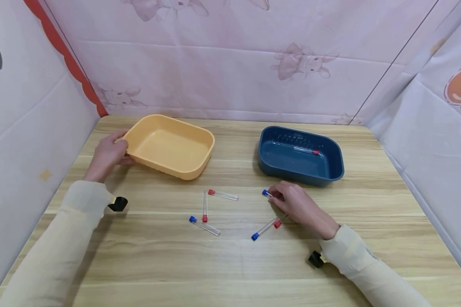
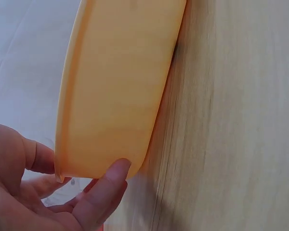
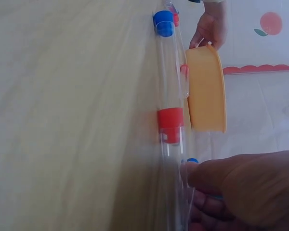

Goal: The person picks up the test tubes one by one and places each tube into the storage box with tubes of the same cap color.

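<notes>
My left hand (image 1: 109, 153) grips the left corner of a yellow plastic basket (image 1: 173, 168). In the left wrist view the thumb lies along the basket's outer wall (image 2: 115, 96), and other fingers are at its rim. My right hand (image 1: 297, 202) pinches a test tube with a blue cap (image 1: 266, 193) between thumb and fingers; most of this tube is hidden by the hand. Close below that hand lie a blue-capped test tube (image 1: 264, 229) and a red-capped test tube (image 1: 278, 224), whose far part the hand covers in the head view.
A dark blue basket (image 1: 299, 172) stands at the back right with a red-capped tube (image 1: 307, 150) inside. Between the baskets and nearer lie two red-capped tubes (image 1: 224, 195) (image 1: 205, 207) and a blue-capped tube (image 1: 205, 226). Fabric walls (image 1: 230, 81) border the wooden table (image 1: 157, 256).
</notes>
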The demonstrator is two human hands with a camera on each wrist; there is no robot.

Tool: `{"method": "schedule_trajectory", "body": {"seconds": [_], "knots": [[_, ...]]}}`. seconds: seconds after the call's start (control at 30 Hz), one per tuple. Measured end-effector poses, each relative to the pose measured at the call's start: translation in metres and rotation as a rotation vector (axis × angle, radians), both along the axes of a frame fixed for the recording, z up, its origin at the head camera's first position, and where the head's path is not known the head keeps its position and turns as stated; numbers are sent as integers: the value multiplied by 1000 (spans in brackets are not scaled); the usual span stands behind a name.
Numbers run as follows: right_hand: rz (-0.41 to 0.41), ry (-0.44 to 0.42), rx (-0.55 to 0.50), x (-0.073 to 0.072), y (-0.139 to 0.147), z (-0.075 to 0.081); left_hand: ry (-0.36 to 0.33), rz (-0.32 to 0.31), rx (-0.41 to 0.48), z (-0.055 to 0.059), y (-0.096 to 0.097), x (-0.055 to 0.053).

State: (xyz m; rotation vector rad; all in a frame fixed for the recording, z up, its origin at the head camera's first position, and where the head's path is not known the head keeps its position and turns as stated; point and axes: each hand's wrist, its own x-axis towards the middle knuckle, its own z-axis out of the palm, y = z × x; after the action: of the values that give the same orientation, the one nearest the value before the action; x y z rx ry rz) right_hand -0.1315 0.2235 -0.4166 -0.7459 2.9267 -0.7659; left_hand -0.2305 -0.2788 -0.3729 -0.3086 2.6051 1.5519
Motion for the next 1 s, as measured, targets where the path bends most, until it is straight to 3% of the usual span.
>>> {"method": "schedule_trajectory", "body": {"seconds": [0.37, 0.53, 0.7, 1.0], "knots": [[15, -64, -19, -8, -10, 6, -6, -13, 8, 3, 6, 17], [20, -70, -18, -8, -12, 6, -27, -9, 66, 1, 8, 21], [25, -132, -28, -7, -9, 9, -51, -6, 112, 0, 10, 24], [174, -237, -57, -7, 8, 16, -91, -13, 124, 3, 15, 32]]}}
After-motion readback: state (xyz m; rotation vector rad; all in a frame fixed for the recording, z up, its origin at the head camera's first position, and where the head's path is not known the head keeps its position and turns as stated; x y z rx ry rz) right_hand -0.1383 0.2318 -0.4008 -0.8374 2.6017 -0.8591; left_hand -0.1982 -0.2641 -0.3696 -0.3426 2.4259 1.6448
